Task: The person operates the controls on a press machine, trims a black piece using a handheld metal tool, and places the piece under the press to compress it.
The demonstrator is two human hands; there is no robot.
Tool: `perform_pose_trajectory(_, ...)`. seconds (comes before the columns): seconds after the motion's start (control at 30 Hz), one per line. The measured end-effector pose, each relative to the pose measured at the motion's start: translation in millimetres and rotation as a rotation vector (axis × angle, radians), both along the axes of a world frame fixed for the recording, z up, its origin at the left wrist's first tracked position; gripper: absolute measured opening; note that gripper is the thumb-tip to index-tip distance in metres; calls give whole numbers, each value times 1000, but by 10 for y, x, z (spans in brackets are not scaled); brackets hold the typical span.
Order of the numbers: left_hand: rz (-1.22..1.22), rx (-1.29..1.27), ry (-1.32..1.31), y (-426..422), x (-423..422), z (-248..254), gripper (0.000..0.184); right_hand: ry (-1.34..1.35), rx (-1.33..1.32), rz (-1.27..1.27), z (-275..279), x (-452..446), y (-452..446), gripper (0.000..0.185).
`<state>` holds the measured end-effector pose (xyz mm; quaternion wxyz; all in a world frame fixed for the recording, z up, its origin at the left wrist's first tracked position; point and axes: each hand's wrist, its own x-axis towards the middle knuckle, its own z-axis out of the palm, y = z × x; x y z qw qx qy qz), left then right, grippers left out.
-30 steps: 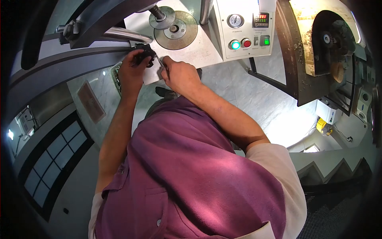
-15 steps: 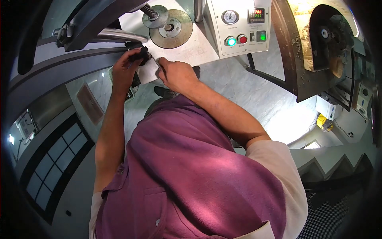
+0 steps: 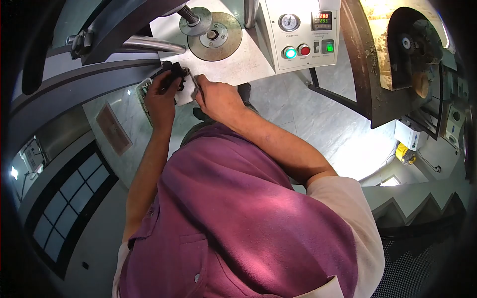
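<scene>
Black and irregular in outline, the small piece (image 3: 175, 72) is pinched in the left grip (image 3: 161, 102) near one corner of the white surface (image 3: 236, 65); whether they touch, I cannot tell. It is probably light and stiff, best held around its thicker body, clear of the projecting edges. The right grip (image 3: 219, 100) is closed around a slender tool (image 3: 194, 82), seemingly metal

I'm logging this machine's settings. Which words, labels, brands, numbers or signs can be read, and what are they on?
"280": red, upper row of the digital display.
"255": green, lower row of that display.
Too small or blurred to read: the gauge's dial and caption, and labels beneath the lit button, red button and green switch.
</scene>
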<state>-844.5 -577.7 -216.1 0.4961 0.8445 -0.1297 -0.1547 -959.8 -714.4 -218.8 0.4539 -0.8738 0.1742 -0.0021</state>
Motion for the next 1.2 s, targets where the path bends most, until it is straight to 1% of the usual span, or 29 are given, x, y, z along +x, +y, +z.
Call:
perform_pose_trajectory(0.03,-1,68,0,-9,11,-15,32,-2,-4,0,-3,1,5,28)
perform_pose_trajectory(0.07,2,68,1,-11,24,-24,32,-1,-4,3,-2,1,9,28)
perform_pose_trajectory(0.13,-5,-8,78,-9,40,-32,32,-44,27,-10,4,-6,19,27)
perform_pose_trajectory(0.23,-27,-9,92,-24,48,-1,35,-31,11,-6,24,5,48,28)
perform_pose_trajectory(0.33,-13,36,77,-60,36,49,34,-51,32,-60,115,13,30,28)
perform_pose_trajectory(0.53,-22,5,76,-40,58,11,32,-31,-52,-20,18,14,21,28)
perform_pose_trajectory(0.63,-28,51,75,-68,48,68,32,-37,-50,-36,54,15,5,28)
perform_pose_trajectory(0.73,-17,12,117,-53,54,43,35,-40,-54,-17,34,13,9,29)
perform_pose_trajectory(0.83,-27,4,100,-46,59,27,35,-37,-62,-7,23,15,9,29)
perform_pose_trajectory(1.03,-23,47,94,-51,60,42,34,-38,-39,-38,27,18,7,29)
perform_pose_trajectory(1.2,-31,23,94,-58,54,49,34,-35,-51,-17,20,18,-8,28)
